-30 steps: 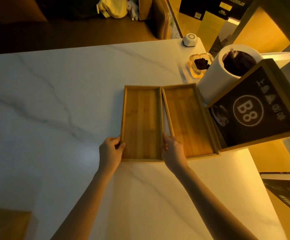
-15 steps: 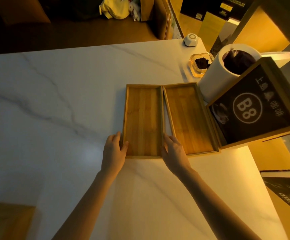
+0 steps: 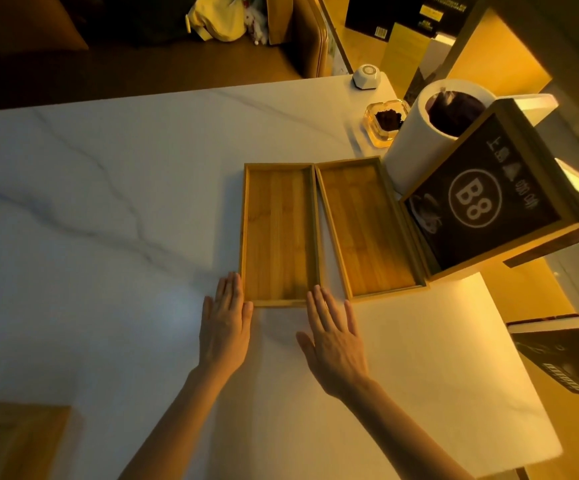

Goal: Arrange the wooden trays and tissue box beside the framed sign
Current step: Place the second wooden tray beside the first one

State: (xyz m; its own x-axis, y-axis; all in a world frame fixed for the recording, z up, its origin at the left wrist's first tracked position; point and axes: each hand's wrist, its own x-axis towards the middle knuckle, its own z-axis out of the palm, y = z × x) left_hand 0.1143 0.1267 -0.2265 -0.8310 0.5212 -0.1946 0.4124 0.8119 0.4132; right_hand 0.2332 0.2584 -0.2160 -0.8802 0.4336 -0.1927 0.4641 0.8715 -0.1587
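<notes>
Two wooden trays [image 3: 279, 233] [image 3: 367, 226] lie side by side near the marble table's [image 3: 108, 202] right edge, beside the framed sign [image 3: 488, 202]. Left hand [image 3: 225, 323] and right hand [image 3: 336, 341] rest flat, fingers spread, gripping nothing.

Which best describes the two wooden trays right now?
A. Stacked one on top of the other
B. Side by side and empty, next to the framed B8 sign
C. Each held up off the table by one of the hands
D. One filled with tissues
B: the left wooden tray and right wooden tray lie flat, bare inside, beside the framed B8 sign.
</notes>
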